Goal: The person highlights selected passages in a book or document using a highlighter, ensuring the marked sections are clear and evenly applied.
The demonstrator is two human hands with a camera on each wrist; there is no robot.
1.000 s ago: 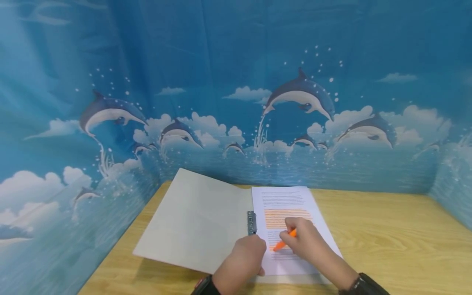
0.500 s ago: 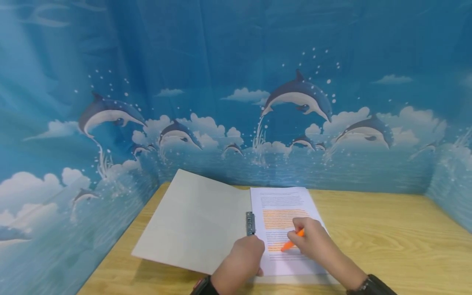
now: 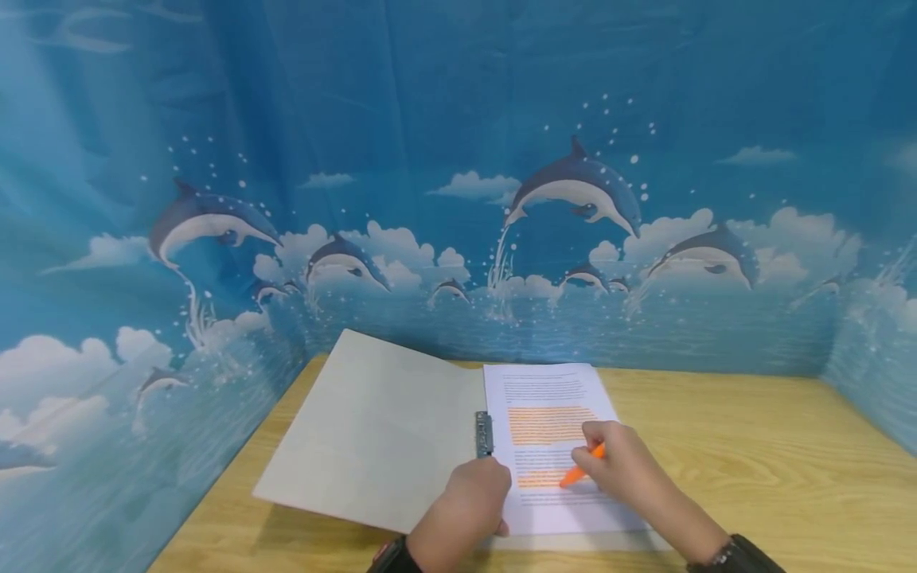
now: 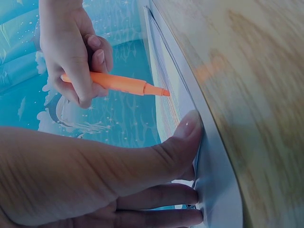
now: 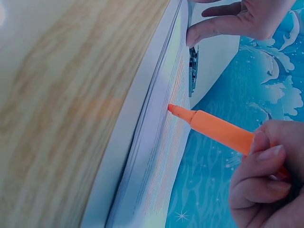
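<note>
My right hand point(image 3: 619, 461) grips an orange highlighter point(image 5: 223, 130), its tip on a lower paragraph of the printed page point(image 3: 548, 513). Two blocks of text on that sheet carry orange marking, a large one in the middle and a shorter one at the tip. At the page's left edge rests my left hand point(image 3: 473, 493); in the left wrist view its thumb and straight fingers point(image 4: 161, 194) press on the paper. The paper stack lies in an open folder, just right of a metal clip point(image 3: 484, 434).
The folder's pale cover point(image 3: 380, 430) lies opened to the left, its near left corner raised off the wooden table point(image 3: 752, 454). A blue curtain with dolphins point(image 3: 458, 159) hangs behind and along the left side. Dark bands point(image 3: 738, 557) circle both wrists.
My right hand has slid the highlighter rightward along the text, and the orange marking in the lower paragraph has grown longer. The left hand stays in place at the page edge.
</note>
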